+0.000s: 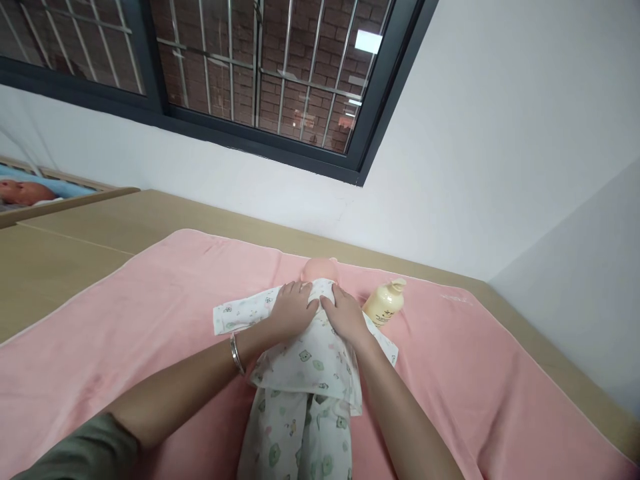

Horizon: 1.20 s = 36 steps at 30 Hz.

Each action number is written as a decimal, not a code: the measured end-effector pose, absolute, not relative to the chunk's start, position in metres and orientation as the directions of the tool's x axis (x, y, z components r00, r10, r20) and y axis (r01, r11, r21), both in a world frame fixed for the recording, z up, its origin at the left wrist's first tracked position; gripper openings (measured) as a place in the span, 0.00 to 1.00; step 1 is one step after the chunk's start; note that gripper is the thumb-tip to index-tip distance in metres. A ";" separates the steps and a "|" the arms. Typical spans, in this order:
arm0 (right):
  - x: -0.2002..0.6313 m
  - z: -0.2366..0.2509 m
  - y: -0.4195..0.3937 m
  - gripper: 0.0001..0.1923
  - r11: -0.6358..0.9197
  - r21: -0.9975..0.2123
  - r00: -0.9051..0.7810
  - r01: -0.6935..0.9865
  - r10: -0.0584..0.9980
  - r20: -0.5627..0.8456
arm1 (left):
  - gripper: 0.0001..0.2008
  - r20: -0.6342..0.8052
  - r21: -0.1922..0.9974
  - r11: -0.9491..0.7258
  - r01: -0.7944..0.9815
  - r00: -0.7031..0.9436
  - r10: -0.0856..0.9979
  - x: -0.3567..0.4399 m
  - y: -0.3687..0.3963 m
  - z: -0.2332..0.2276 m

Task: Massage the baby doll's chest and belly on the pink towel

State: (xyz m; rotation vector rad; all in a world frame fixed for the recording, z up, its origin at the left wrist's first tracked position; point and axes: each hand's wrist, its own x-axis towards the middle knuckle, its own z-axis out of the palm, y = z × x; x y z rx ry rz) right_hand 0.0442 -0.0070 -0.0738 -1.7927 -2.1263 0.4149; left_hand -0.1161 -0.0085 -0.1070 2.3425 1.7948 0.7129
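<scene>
A baby doll (320,268) dressed in a white printed garment (305,373) is laid on its back on a pink towel (150,313) spread over the wooden table (65,253), its head toward the wall. The left hand (290,310) and the right hand (345,317) are pressed flat, side by side, on the garment at the doll's chest just below the neck, with fingers extended and nothing gripped. A cream pump bottle (384,303) is laid on the towel just beside the right hand.

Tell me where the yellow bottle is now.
In the head view, the yellow bottle lies on the pink towel, just right of the doll and near the right hand.
</scene>
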 end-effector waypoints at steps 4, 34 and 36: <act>0.049 -0.074 -0.002 0.33 0.139 -0.452 -0.134 0.881 0.990 0.042 | 0.24 0.414 0.266 -0.280 0.922 0.153 0.898 -0.105 -0.025 -0.116; 0.049 -0.075 -0.010 0.31 0.256 -0.365 -0.245 0.895 0.966 0.076 | 0.21 0.392 0.234 -0.250 0.940 0.144 0.909 -0.111 -0.022 -0.107; 0.053 -0.074 -0.009 0.33 0.257 -0.380 -0.254 0.888 0.965 0.059 | 0.21 0.390 0.227 -0.263 0.938 0.160 0.907 -0.110 -0.025 -0.105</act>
